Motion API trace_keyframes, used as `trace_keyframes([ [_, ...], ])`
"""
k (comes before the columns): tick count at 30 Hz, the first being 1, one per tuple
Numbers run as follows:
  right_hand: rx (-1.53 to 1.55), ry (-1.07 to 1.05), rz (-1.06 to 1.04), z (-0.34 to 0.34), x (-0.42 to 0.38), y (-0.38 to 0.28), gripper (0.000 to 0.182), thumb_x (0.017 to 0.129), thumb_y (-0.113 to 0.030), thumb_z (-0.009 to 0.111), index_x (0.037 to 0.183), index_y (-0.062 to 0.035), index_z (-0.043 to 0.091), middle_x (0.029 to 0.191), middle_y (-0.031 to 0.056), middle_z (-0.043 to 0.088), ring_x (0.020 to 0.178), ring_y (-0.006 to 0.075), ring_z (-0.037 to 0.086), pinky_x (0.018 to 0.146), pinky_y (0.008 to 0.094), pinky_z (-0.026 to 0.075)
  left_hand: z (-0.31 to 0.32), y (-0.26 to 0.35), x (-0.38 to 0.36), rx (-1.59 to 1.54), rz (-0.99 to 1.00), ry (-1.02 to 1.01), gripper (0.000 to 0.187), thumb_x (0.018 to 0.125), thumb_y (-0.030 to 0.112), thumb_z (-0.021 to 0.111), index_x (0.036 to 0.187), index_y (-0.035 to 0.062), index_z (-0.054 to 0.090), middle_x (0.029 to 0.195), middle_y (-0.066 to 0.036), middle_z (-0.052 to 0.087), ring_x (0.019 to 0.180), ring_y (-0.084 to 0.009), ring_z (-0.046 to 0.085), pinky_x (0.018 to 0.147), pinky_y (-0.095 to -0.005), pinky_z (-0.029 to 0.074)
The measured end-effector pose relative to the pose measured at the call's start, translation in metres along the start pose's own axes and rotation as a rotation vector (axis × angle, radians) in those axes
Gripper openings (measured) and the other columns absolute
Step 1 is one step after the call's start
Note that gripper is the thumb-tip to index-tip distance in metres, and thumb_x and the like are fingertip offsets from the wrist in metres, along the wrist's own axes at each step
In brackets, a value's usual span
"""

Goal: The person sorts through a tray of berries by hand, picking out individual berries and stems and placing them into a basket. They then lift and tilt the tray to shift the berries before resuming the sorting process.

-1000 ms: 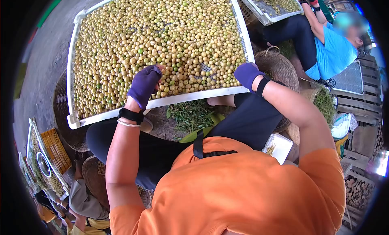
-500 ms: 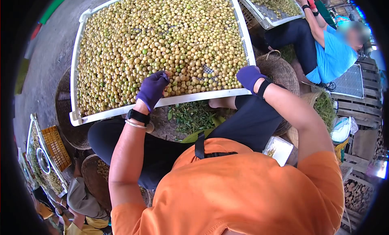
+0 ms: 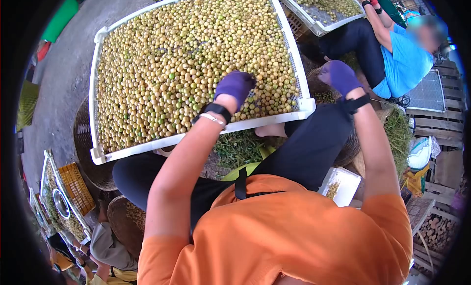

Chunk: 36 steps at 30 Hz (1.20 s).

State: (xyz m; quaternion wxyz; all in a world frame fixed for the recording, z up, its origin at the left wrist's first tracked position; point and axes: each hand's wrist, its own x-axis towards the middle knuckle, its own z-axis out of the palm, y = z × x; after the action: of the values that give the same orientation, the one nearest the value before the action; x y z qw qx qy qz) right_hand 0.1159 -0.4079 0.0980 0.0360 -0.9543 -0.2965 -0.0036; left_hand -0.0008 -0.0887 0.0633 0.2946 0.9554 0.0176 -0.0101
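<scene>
A white mesh tray [image 3: 196,129] lies before me, spread with small round yellow-green fruits [image 3: 162,83]. My left hand [image 3: 235,88], in a purple glove, is over the fruits in the right front part of the tray. Its fingers are curled inward; what they hold, if anything, is hidden. My right hand [image 3: 340,78], gloved the same way, is past the tray's right edge above a round woven basket [image 3: 349,146]. The fingers there are bent and closed, slightly blurred, and their contents cannot be made out. Some fruits show in the basket under this hand.
To the right a person in a blue shirt [image 3: 405,64] sits by another fruit tray [image 3: 321,27]. A white box [image 3: 346,187] stands beside my leg. More woven baskets [image 3: 91,152], a yellow crate [image 3: 77,187] and people are at the left. Green stalks [image 3: 240,150] lie below the tray.
My left hand has moved right across the fruits. My right hand has left the tray's right front corner and moved outward above the basket. The view has shifted slightly.
</scene>
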Motion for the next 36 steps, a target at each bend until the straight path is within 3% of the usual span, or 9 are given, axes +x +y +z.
trace_keyframes([
  [2,-0.125,-0.156,0.212,-0.013,-0.017,0.02,0.029,0.072,-0.028,0.066,0.085,-0.002,0.068,0.085,0.018,0.067,0.085,0.0357,0.064,0.082,0.0423,0.05,0.019,0.009,0.021,0.232,0.048,0.07,0.021,0.085,0.026,0.057,0.094,0.0129,0.07,0.102,-0.013,0.066,0.094,-0.031,0.065,0.079,-0.0422,0.052],
  [6,0.021,-0.075,0.168,-0.006,-0.054,0.042,0.031,0.074,-0.023,0.067,0.096,-0.0007,0.066,0.084,0.0217,0.065,0.086,0.0369,0.063,0.088,0.0409,0.048,0.042,0.005,0.037,0.48,0.05,0.073,0.019,0.086,0.024,0.057,0.097,0.0168,0.07,0.103,-0.01,0.065,0.096,-0.0285,0.064,0.079,-0.0407,0.052],
  [9,0.128,0.11,-0.106,-0.017,-0.032,0.004,0.035,0.08,-0.026,0.064,0.107,-0.0041,0.065,0.097,0.0204,0.065,0.091,0.0362,0.063,0.081,0.0408,0.05,0.033,0.009,0.031,0.563,0.117,0.031,0.019,0.087,0.023,0.056,0.099,0.0191,0.07,0.102,-0.01,0.063,0.096,-0.0289,0.064,0.078,-0.0404,0.052],
  [13,0.368,0.06,-0.271,-0.017,0.023,-0.067,0.03,0.084,-0.027,0.062,0.101,-0.0023,0.064,0.092,0.0189,0.065,0.088,0.0367,0.062,0.076,0.0408,0.049,0.03,0.012,0.036,0.633,0.096,-0.019,0.02,0.087,0.027,0.057,0.096,0.0164,0.071,0.1,-0.011,0.065,0.094,-0.0292,0.065,0.077,-0.0403,0.053],
  [19,0.155,0.019,-0.233,0.052,0.079,-0.128,0.019,0.085,-0.019,0.054,0.093,-0.0057,0.065,0.089,0.0198,0.066,0.088,0.0361,0.064,0.077,0.0451,0.049,0.028,0.022,0.043,0.535,-0.046,-0.064,0.024,0.086,0.032,0.059,0.093,0.0128,0.072,0.098,-0.011,0.069,0.092,-0.03,0.067,0.076,-0.0403,0.053],
  [21,0.215,0.214,-0.268,0.083,0.08,-0.123,0.019,0.084,-0.017,0.052,0.093,-0.0056,0.064,0.088,0.0201,0.066,0.088,0.0362,0.064,0.077,0.0453,0.049,0.024,0.026,0.044,0.521,-0.039,-0.093,0.024,0.086,0.03,0.058,0.095,0.0118,0.072,0.1,-0.011,0.069,0.094,-0.0292,0.067,0.077,-0.0401,0.053],
  [30,0.459,0.22,-0.166,0.093,0.083,-0.112,0.017,0.084,-0.021,0.059,0.091,-0.006,0.065,0.084,0.0191,0.065,0.084,0.0336,0.064,0.072,0.0429,0.049,0.012,0.033,0.048,0.523,-0.111,-0.17,0.021,0.085,0.018,0.057,0.098,0.011,0.071,0.102,-0.011,0.069,0.095,-0.0284,0.067,0.076,-0.0385,0.054],
  [34,0.624,0.198,-0.04,0.034,0.049,-0.109,0.024,0.084,-0.025,0.061,0.091,-0.0032,0.064,0.076,0.0181,0.063,0.073,0.0316,0.063,0.065,0.0393,0.047,0.023,0.023,0.041,0.586,-0.001,-0.093,0.018,0.084,0.018,0.059,0.093,0.0105,0.072,0.098,-0.011,0.07,0.092,-0.028,0.068,0.073,-0.0383,0.054],
  [36,0.677,0.143,0.001,0.022,0.034,-0.111,0.026,0.083,-0.023,0.062,0.096,-0.0009,0.065,0.078,0.0167,0.065,0.073,0.0243,0.063,0.067,0.0358,0.047,0.029,0.009,0.036,0.587,0.064,-0.04,0.019,0.082,0.026,0.064,0.09,0.0098,0.071,0.093,-0.011,0.069,0.088,-0.0284,0.068,0.072,-0.0389,0.054],
])
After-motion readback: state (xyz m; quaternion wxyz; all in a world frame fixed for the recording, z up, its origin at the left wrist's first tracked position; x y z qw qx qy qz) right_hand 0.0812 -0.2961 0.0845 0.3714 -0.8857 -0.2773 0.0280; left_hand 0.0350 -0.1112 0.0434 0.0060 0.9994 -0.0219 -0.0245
